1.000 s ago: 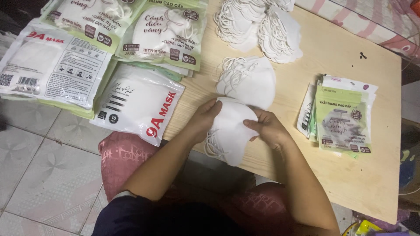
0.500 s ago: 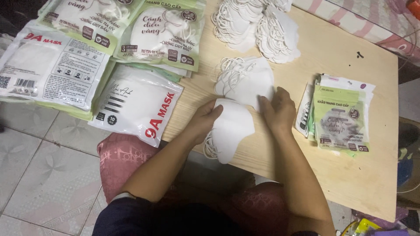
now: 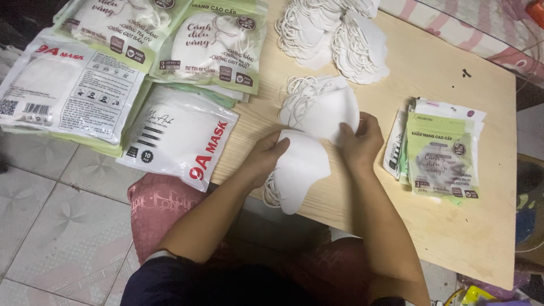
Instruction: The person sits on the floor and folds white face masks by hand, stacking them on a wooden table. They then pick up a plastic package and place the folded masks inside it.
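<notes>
Held stack: a stack of white face masks [image 3: 297, 170] lies at the near edge of the wooden counter [image 3: 453, 238], its ear loops hanging out on the left side
Left hand: the left hand [image 3: 262, 161] grips the stack's left edge, fingers curled closed around it, thumb on top
Right hand: the right hand [image 3: 360, 141] sits at the stack's upper right corner, fingers bent and pinching the edge of a mask
Second pile: a loose mask pile [image 3: 317, 105] lies just beyond the stack, touching it
Far piles: larger mask heaps [image 3: 334, 34] lie well beyond the stack
Right of stack: green packaged masks [image 3: 442, 156] lie flat
Left of stack: a white mask pouch [image 3: 178, 136] overhangs the counter's edge
</notes>
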